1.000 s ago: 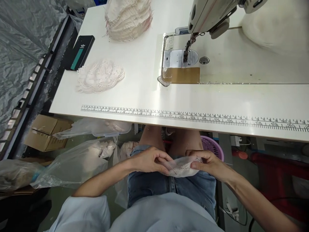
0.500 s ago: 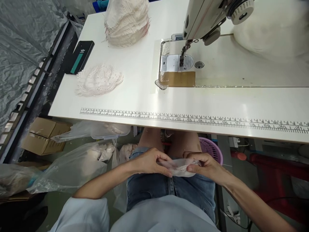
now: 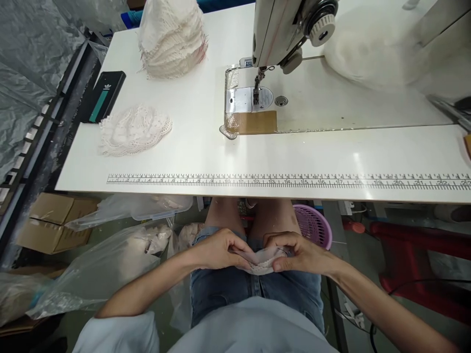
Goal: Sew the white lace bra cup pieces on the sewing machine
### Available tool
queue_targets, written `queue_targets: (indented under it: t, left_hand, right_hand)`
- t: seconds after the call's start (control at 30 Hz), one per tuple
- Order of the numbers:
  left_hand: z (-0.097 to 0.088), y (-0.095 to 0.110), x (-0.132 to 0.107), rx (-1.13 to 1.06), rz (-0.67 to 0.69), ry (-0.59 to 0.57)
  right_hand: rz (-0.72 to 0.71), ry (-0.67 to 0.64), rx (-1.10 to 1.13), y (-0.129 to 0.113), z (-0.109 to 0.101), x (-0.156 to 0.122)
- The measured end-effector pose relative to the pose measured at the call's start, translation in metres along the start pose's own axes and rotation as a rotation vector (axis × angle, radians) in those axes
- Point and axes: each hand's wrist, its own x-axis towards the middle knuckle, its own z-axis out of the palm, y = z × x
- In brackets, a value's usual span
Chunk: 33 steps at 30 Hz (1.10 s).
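Observation:
Over my lap, below the table's front edge, my left hand point(image 3: 220, 249) and my right hand point(image 3: 297, 252) both pinch a small sheer white lace piece point(image 3: 262, 261) held between them. Fingers of both hands are curled on its edges. On the white table point(image 3: 206, 152) above, a sewing machine point(image 3: 283, 29) stands with its needle over the metal plate point(image 3: 243, 99). A flat lace piece point(image 3: 133, 128) lies at the left, and a tall stack of lace pieces point(image 3: 170, 37) sits behind it.
A black phone point(image 3: 103, 95) lies at the table's left edge. A printed ruler point(image 3: 287, 180) runs along the front edge. Under the table are plastic bags with fabric point(image 3: 121, 245), cardboard boxes point(image 3: 51, 220) and a purple basket point(image 3: 313, 225). White fabric point(image 3: 364, 49) is heaped at the back right.
My hands have drawn closer together, folding the lace piece smaller between them. The view has shifted to the right, so the table's things appear further left.

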Motion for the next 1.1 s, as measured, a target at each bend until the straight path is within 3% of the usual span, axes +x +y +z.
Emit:
queue_targets:
  t: [0.77,1.1]
  left_hand:
    - [-0.006,-0.002,-0.006,0.016,-0.046,0.028]
    - [-0.012,0.002,-0.008,-0.043,-0.092,-0.019]
  right_hand:
    - [0.064,-0.045,0.109,-0.003,0.003,0.004]
    - [0.071,-0.052,0.134,0.002,-0.004,0.005]
